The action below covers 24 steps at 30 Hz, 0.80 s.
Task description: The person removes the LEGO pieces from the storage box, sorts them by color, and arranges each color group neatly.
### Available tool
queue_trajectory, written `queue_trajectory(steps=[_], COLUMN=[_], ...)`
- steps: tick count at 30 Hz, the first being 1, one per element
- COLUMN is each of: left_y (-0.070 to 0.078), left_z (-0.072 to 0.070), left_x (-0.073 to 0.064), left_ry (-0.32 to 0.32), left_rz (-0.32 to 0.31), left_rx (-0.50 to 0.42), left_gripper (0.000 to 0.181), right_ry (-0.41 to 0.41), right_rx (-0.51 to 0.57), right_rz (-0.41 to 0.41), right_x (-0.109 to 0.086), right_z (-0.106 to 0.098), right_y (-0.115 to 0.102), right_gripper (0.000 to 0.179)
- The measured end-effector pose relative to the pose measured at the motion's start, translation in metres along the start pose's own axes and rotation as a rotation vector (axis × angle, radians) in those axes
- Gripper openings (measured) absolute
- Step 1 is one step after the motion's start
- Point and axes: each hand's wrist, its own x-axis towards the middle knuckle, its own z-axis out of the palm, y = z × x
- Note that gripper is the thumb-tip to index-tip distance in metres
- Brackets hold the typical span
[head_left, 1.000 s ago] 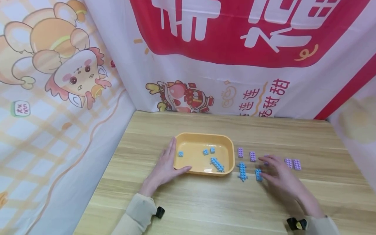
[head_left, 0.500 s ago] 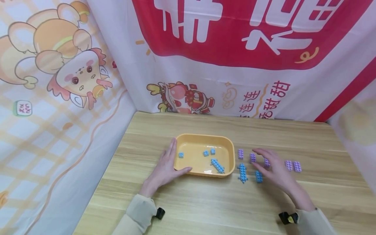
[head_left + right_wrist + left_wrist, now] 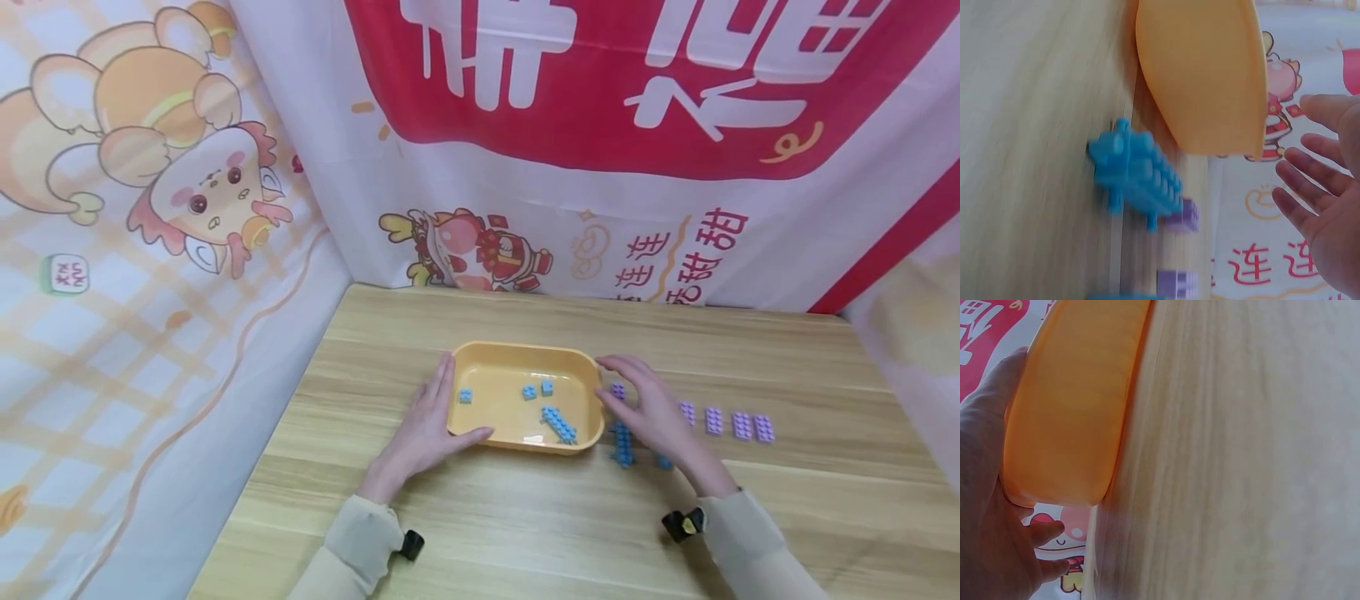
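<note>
A yellow plastic tray [image 3: 525,347] stands on the table. My left hand [image 3: 420,429] rests against its left end, fingers straight along the wall and thumb across the near corner. In the left wrist view the palm lies beside the tray's orange-looking side [image 3: 1072,412]. My right hand [image 3: 648,417] is at the tray's right end, fingertips right by the rim, fingers spread and holding nothing. Inside the tray are a long studded blue piece [image 3: 558,425] and several small blue bricks [image 3: 529,392]. Below the right hand sits another long blue piece with side pegs [image 3: 1138,169].
Purple bricks [image 3: 714,421] stand in a row right of the tray; one [image 3: 618,390] is near the right fingers. A blue brick [image 3: 664,461] is mostly hidden under the right wrist. Printed cloth [image 3: 585,158] hangs behind the wooden table [image 3: 525,517].
My right hand has moved left from above a blue brick, past the purple bricks, to the tray's right rim. The left hand stays against the tray.
</note>
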Motion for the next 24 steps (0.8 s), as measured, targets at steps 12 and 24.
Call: queue_trajectory(steps=[12, 24], left_y=[0.004, 0.002], left_z=[-0.001, 0.000], left_x=[0.001, 0.000], left_ry=[-0.004, -0.004], left_rz=[0.007, 0.011], left_rx=[0.006, 0.014], left_gripper=[0.136, 0.136], right_ry=[-0.014, -0.089], right_rx=[0.033, 0.080], right_rz=[-0.102, -0.180], right_x=[0.020, 0.045], right_z=[0.026, 0.056], right_y=[-0.017, -0.037], right_gripper=[0.050, 0.051])
